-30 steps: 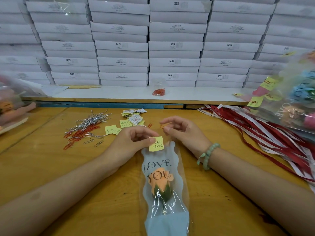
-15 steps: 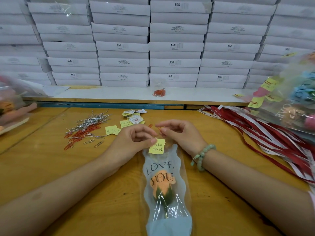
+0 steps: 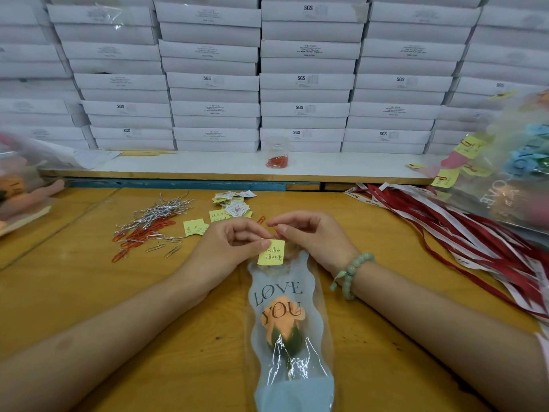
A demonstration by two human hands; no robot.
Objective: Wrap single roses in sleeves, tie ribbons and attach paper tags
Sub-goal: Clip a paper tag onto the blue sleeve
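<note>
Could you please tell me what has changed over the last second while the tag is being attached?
The right hand, pinching an orange paper clip, moved left toward the left hand, bringing the clip to the top edge of the yellow tag. The left hand kept pinching the tag at the top of the sleeve; sleeve and rose stayed put.

The sleeve (image 3: 292, 391) runs off the near edge, the paper clip (image 3: 275, 231) is mostly hidden in the right hand's (image 3: 309, 236) grip, and the tag's (image 3: 271, 253) handwriting is too small to read.
</note>
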